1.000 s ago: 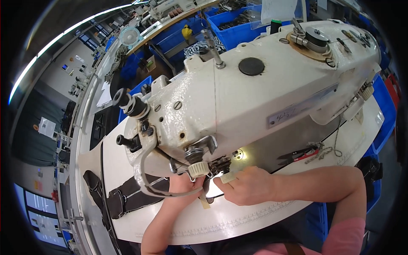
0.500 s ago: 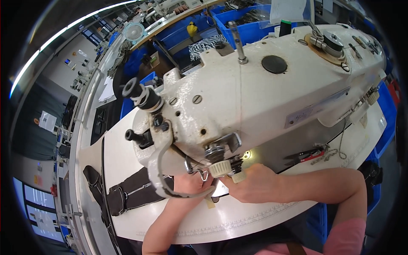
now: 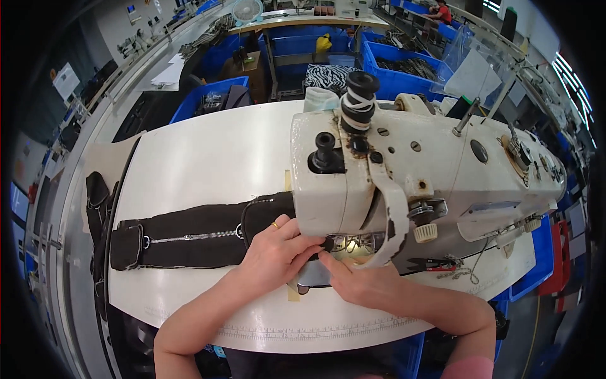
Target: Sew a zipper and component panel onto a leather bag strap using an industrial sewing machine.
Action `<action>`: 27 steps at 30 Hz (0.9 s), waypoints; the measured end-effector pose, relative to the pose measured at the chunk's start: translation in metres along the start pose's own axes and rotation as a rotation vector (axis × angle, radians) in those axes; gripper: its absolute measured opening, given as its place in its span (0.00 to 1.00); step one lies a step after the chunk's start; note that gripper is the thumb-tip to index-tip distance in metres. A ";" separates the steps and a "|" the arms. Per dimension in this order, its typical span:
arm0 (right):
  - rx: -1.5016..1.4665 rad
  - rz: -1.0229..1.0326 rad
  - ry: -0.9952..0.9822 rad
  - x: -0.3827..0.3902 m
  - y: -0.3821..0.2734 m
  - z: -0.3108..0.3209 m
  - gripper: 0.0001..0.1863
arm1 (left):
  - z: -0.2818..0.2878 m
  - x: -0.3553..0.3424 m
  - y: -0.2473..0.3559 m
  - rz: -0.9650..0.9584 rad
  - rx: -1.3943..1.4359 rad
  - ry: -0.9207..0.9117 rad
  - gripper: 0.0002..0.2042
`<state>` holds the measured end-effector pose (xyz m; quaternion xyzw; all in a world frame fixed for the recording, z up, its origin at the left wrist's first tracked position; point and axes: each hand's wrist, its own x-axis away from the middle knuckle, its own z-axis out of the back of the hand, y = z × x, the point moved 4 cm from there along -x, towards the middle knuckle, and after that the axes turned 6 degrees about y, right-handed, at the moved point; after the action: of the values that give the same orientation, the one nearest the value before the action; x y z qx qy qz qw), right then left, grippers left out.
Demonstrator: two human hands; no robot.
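Observation:
A long black fabric piece with a silver zipper [image 3: 197,236] and metal rings lies across the white sewing table, its right end running under the head of a white sewing machine [image 3: 331,189]. My left hand [image 3: 274,252], with a ring on one finger, rests on that end, fingertips closed on the cloth beside the lit needle area [image 3: 353,243]. Just right of it, my right hand [image 3: 366,284] is closed too, with forefinger and thumb tips at the fabric's edge. The machine head and my fingers hide the exact grip.
Red-handled thread snips [image 3: 432,264] and loose thread lie right of my right hand. Another black piece [image 3: 98,196] hangs at the table's left edge. Blue bins [image 3: 404,60] stand behind, with more at the right. A person in red [image 3: 440,12] is far off.
The view has swung, so the machine sits further right and more of the fabric piece shows. My left hand, partly hidden before behind the machine's curved guard, is now in plain sight.

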<state>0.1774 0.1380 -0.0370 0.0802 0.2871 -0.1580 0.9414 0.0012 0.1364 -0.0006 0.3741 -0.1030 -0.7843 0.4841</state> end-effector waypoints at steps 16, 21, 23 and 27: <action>-0.155 -0.061 0.026 -0.008 0.016 0.016 0.20 | -0.012 -0.007 0.005 0.333 0.002 0.077 0.04; -0.128 -0.110 0.041 -0.011 0.015 0.014 0.20 | -0.014 -0.007 -0.004 0.470 0.105 0.101 0.06; -0.128 -0.089 0.045 -0.013 0.013 0.014 0.20 | -0.013 -0.006 -0.004 0.473 0.123 0.151 0.06; -0.144 -0.122 0.042 -0.012 0.018 0.013 0.18 | -0.016 -0.007 0.008 0.676 0.168 0.083 0.06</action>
<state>0.1809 0.1542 -0.0188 -0.0020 0.3216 -0.1921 0.9272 0.0186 0.1413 -0.0043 0.3890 -0.2653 -0.5526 0.6877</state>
